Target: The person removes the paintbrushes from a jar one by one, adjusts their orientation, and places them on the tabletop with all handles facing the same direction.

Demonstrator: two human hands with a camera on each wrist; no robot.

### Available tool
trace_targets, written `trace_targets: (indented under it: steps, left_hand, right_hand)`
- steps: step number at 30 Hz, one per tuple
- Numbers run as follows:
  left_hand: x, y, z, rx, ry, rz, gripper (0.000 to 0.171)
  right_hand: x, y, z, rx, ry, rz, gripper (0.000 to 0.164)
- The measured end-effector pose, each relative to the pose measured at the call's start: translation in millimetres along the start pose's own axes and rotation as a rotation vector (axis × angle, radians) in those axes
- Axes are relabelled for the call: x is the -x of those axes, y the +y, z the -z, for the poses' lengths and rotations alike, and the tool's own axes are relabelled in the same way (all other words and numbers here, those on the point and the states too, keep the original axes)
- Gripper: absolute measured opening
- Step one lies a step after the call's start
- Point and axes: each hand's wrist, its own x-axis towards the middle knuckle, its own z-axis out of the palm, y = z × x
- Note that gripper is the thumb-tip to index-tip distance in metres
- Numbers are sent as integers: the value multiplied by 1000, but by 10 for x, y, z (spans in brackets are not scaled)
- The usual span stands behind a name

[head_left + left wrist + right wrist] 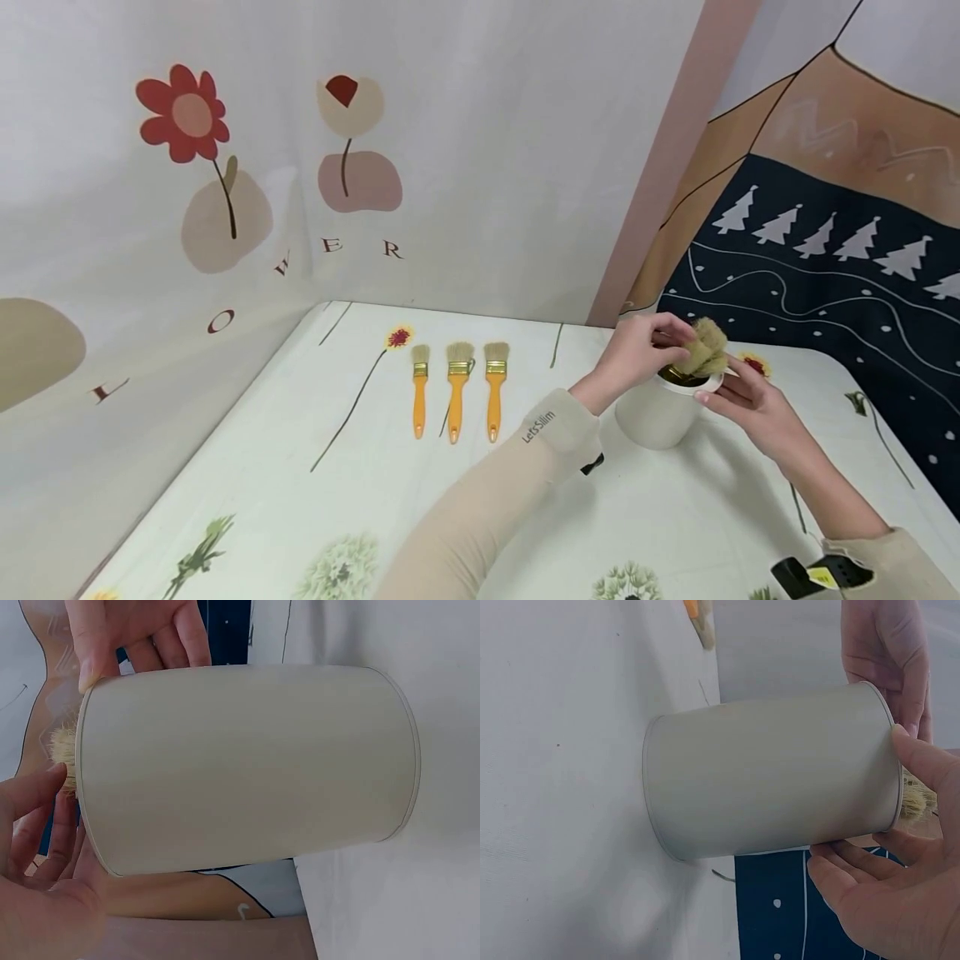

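An off-white cylindrical canister [651, 419] stands upright on the table at the right, with pale paintbrush bristles [707, 343] sticking out of its top. A bit of gold metal shows just inside the rim. My right hand [757, 412] grips the canister by its upper side, thumb at the rim and fingers curled round the far side. At the bristles, my left hand [636, 346] pinches a paintbrush between thumb and fingers; the canister wall hides its handle. Left of the hands lie three paintbrushes with orange handles: a narrow one [419, 400], a middle one [455, 400] and a right-hand one [493, 400].
A white tablecloth [300, 508] printed with flowers covers the table. Behind it hangs a pale curtain [487, 167] with flower prints and letters. A dark blue cloth [810, 275] with white trees hangs beyond the table's right edge.
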Motion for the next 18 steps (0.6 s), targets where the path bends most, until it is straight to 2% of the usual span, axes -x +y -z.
trace_targets:
  steps: [6, 10, 14, 18]
  left_hand:
    - [22, 32, -14, -56, 12, 7, 8]
    - [46, 55, -18, -90, 16, 30, 10]
    - [61, 69, -11, -157, 12, 23, 14]
    - [70, 79, 6, -163, 12, 28, 14]
  right_hand:
    - [2, -1, 6, 0, 0, -8, 88]
    - [14, -2, 6, 4, -1, -15, 87]
    - [14, -6, 5, 3, 2, -14, 87]
    - [2, 2, 7, 3, 1, -9, 87]
